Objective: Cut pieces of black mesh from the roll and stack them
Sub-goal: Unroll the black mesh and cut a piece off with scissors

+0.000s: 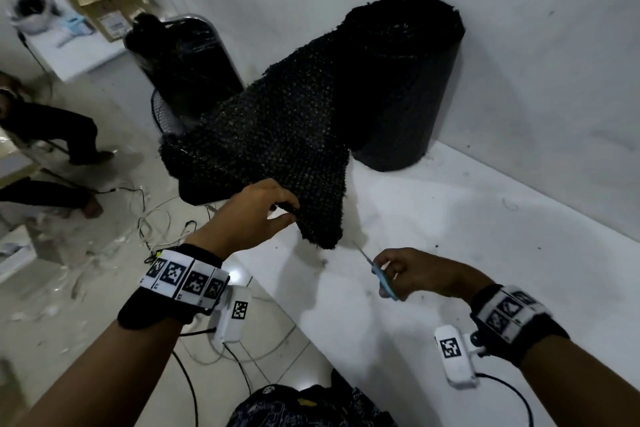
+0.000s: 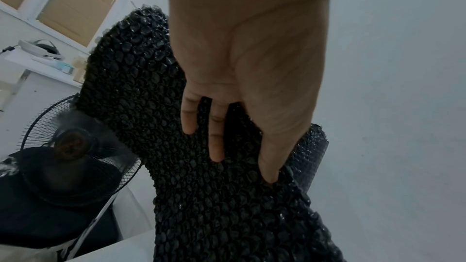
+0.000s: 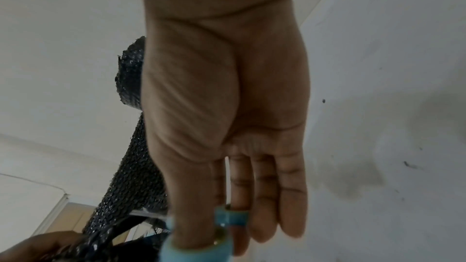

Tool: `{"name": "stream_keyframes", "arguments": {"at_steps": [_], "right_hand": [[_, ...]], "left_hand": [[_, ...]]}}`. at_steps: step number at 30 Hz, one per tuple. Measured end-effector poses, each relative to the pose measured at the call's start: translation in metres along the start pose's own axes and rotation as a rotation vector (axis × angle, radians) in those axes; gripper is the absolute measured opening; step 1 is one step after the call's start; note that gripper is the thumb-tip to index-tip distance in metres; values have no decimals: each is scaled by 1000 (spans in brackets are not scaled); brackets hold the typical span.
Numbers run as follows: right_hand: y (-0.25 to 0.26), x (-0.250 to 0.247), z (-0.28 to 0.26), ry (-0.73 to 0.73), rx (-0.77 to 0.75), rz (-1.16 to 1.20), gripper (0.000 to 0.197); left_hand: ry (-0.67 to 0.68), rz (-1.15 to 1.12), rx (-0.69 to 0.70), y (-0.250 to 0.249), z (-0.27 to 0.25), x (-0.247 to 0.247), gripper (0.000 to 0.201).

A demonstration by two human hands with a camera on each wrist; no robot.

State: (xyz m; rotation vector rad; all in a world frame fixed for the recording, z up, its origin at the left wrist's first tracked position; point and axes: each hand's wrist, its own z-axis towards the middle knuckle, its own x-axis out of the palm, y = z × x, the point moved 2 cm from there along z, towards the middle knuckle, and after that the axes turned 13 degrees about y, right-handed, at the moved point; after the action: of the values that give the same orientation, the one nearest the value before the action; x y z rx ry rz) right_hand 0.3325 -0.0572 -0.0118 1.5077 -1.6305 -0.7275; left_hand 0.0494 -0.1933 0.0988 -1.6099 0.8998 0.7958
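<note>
A big roll of black mesh [image 1: 405, 80] stands upright on the white table [image 1: 485, 253] against the wall. A loose length of mesh [image 1: 277, 135] runs from it toward me and hangs over the table's left edge. My left hand [image 1: 277, 215] pinches the near edge of that mesh between thumb and fingers; in the left wrist view the thumb [image 2: 271, 170] presses on the mesh [image 2: 214, 216]. My right hand [image 1: 398, 270] holds blue-handled scissors [image 1: 382, 279], blades pointing at the mesh's lower corner. In the right wrist view the thumb and a finger sit in the blue handles [image 3: 201, 246].
A black floor fan [image 1: 166, 114] and a second dark wrapped roll [image 1: 183, 55] stand left of the table. Cables [image 1: 152, 218] and scraps lie on the tiled floor. A seated person's legs [image 1: 69, 142] are at far left. Cardboard boxes [image 1: 104, 0] sit on a back table.
</note>
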Motion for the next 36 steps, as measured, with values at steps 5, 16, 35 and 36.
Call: {"name": "stream_keyframes", "arguments": {"at_steps": [5, 16, 35, 36], "right_hand": [[12, 5, 4, 105, -17, 8, 52], [36, -6, 16, 145, -70, 20, 39], [49, -13, 14, 189, -144, 65, 25], [51, -13, 13, 193, -141, 58, 26]], "left_hand": [[-2, -16, 43, -1, 2, -2, 19], [30, -10, 34, 1, 9, -7, 19], [17, -31, -56, 13, 14, -6, 35], [16, -38, -52, 13, 14, -6, 35]]}}
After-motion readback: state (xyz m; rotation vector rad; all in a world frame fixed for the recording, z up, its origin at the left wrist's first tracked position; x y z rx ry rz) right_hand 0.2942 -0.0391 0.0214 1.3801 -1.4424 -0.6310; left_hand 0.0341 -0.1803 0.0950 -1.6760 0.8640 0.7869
